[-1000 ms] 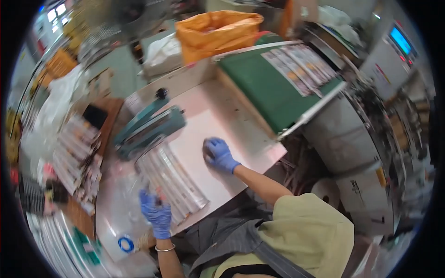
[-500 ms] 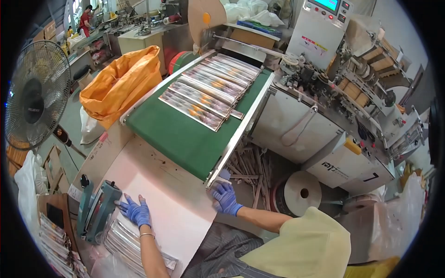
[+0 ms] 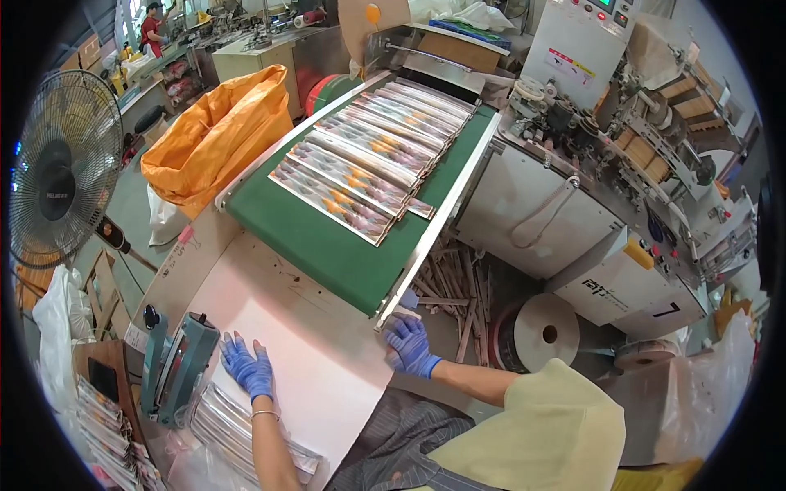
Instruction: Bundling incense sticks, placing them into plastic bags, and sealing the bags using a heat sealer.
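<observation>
My left hand [image 3: 246, 368], in a blue glove, lies flat with fingers spread on the pale pink table [image 3: 303, 344], just above a stack of long clear packets [image 3: 237, 430]. Beside it to the left stands a teal heat sealer [image 3: 174, 364]. My right hand [image 3: 409, 344], also blue-gloved, rests on the table's right edge at the end of the green conveyor belt [image 3: 327, 245]. Its fingers curl over the metal rail. Rows of long printed packets [image 3: 372, 155] lie across the belt farther up.
An orange bag [image 3: 214, 135] stands left of the belt and a black fan [image 3: 61, 168] at far left. A grey machine [image 3: 606, 204] with a paper roll [image 3: 544, 331] fills the right. Wooden sticks [image 3: 450, 282] litter the floor. More packets [image 3: 106, 425] pile at lower left. Another person [image 3: 151, 24] works far back.
The view has swung up from the table to the belt. My left hand has moved from the packet stack onto the table, and my right hand has gone to the table's right edge.
</observation>
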Available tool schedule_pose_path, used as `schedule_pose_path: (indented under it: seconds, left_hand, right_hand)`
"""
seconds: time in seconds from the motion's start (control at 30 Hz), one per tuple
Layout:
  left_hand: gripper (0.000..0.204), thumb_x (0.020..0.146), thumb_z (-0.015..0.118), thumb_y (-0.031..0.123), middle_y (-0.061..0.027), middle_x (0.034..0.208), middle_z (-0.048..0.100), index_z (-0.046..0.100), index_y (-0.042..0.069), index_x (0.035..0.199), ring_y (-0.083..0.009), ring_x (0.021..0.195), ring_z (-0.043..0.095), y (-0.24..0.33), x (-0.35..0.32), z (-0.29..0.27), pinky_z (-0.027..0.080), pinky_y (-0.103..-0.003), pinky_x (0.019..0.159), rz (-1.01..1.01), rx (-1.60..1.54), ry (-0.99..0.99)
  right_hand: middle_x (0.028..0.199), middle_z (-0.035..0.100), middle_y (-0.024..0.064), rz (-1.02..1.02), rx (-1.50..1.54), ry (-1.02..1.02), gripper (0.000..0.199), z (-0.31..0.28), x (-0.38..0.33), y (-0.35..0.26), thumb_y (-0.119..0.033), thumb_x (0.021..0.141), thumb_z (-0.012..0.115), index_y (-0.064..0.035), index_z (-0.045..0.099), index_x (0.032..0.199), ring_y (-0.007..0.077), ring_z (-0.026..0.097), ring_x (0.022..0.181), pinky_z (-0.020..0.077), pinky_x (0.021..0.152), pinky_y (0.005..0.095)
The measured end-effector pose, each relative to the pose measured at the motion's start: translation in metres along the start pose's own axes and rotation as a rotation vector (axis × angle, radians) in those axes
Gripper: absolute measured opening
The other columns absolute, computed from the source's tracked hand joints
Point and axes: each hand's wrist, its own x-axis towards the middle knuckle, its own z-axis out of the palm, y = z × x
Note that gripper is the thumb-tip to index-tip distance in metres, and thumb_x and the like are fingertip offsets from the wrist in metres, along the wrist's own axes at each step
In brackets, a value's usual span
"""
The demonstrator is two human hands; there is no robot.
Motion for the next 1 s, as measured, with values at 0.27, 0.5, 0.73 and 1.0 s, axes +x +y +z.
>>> schedule_pose_path:
  seconds: [0.27, 0.5, 0.73, 1.0]
  left_hand:
    - [0.054, 0.082, 0.048, 0.033, -0.0142, 0.136, 0.032, 0.043, 0.002, 0.125, -0.0293, 0.128, 0.025, -0.006, 0.001, 0.002, 0.017, -0.041, 0.105, -0.005, -0.006, -0.004]
    - [0.053, 0.081, 0.049, 0.034, -0.0137, 0.135, 0.033, 0.045, 0.002, 0.124, -0.0292, 0.128, 0.025, -0.011, -0.002, 0.006, 0.017, -0.041, 0.104, 0.007, -0.031, 0.037]
    - [0.054, 0.08, 0.05, 0.034, -0.0138, 0.135, 0.034, 0.045, 0.002, 0.124, -0.0293, 0.127, 0.026, -0.008, 0.0, 0.007, 0.017, -0.041, 0.104, 0.002, -0.032, 0.034]
    - [0.053, 0.08, 0.051, 0.03, -0.0144, 0.136, 0.033, 0.045, 0.001, 0.124, -0.0302, 0.127, 0.027, 0.074, 0.013, -0.015, 0.018, -0.04, 0.105, 0.024, -0.036, 0.018]
  right_hand:
    - [0.116, 0.046, 0.0141, 0.01, 0.003, -0.016, 0.044, 0.001, -0.002, -0.003, -0.026, 0.061, 0.053, -0.0089, 0.057, 0.101, 0.0363, 0.041, 0.108, 0.0322, 0.089, 0.0489]
    - [0.116, 0.046, 0.0142, 0.031, -0.029, -0.031, 0.045, 0.008, -0.008, -0.002, -0.028, 0.06, 0.053, -0.0107, 0.057, 0.101, 0.0366, 0.041, 0.107, 0.0324, 0.089, 0.0484]
    - [0.115, 0.047, 0.0138, 0.009, -0.003, -0.01, 0.045, 0.005, -0.004, 0.001, -0.029, 0.059, 0.054, -0.0113, 0.058, 0.101, 0.0368, 0.041, 0.106, 0.0333, 0.087, 0.048]
    - [0.093, 0.058, 0.0149, -0.047, 0.959, -0.8, 0.029, -0.159, 0.111, 0.035, -0.026, 0.079, 0.059, -0.0024, 0.06, 0.096, 0.0271, 0.057, 0.089, 0.0443, 0.078, 0.036]
